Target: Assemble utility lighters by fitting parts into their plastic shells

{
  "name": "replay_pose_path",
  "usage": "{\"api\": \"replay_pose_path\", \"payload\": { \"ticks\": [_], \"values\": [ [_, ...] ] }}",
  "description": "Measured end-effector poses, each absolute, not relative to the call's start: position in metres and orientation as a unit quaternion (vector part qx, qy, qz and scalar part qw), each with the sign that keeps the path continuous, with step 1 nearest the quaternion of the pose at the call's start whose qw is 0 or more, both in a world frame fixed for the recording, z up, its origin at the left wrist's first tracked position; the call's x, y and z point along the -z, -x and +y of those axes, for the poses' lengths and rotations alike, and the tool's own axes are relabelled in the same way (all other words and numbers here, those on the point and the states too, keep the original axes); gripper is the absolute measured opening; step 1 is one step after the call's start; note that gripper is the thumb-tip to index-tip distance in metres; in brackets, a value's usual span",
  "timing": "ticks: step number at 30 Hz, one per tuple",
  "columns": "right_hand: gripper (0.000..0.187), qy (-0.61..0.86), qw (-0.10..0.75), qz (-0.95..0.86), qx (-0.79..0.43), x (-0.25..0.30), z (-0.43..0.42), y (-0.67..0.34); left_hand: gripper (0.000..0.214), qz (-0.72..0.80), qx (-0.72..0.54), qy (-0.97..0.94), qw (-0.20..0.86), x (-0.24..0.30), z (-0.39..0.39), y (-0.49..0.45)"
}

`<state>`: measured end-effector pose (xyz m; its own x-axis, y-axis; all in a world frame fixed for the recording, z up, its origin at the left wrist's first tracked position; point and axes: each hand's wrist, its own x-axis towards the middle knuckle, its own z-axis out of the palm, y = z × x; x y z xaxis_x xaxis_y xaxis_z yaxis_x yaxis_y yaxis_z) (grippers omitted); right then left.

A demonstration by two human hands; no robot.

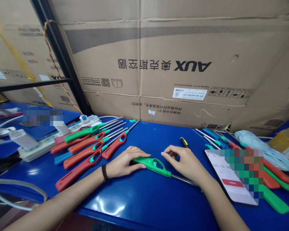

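Note:
A green long-necked gas lighter with a teal trigger lies over the blue table. Its handle end is wrapped by the thumb and fingers of my left hand, which wears a dark band at the wrist. The metal neck points right and passes behind my right forearm. My right hand is just above the lighter's neck, fingers curled and thumb and forefinger brought together. Whether anything small is pinched there I cannot make out. Behind that hand lies a black and yellow screwdriver handle.
Several red, orange, blue and green lighters lie at left beside a white power strip. At right are a phone, partly blurred, and more lighters. A large cardboard box stands behind the blue table.

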<state>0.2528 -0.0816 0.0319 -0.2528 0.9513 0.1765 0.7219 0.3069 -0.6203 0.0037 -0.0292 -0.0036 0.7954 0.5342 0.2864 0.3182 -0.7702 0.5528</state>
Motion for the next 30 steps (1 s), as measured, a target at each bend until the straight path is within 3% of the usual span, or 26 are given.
{"api": "replay_pose_path", "payload": {
  "ticks": [8,14,30],
  "values": [
    [0.027,0.546,0.261,-0.768,-0.207,-0.031,-0.082,-0.252,0.038,0.22,-0.217,-0.917,0.253,0.004,-0.03,-0.007],
    [0.011,0.488,0.226,-0.805,-0.25,-0.025,-0.083,-0.251,0.035,0.203,-0.219,-0.919,0.257,0.0,-0.031,-0.003],
    [0.008,0.493,0.211,-0.8,-0.27,-0.018,-0.085,-0.246,0.028,0.196,-0.23,-0.914,0.269,0.0,-0.023,0.001]
  ]
}}
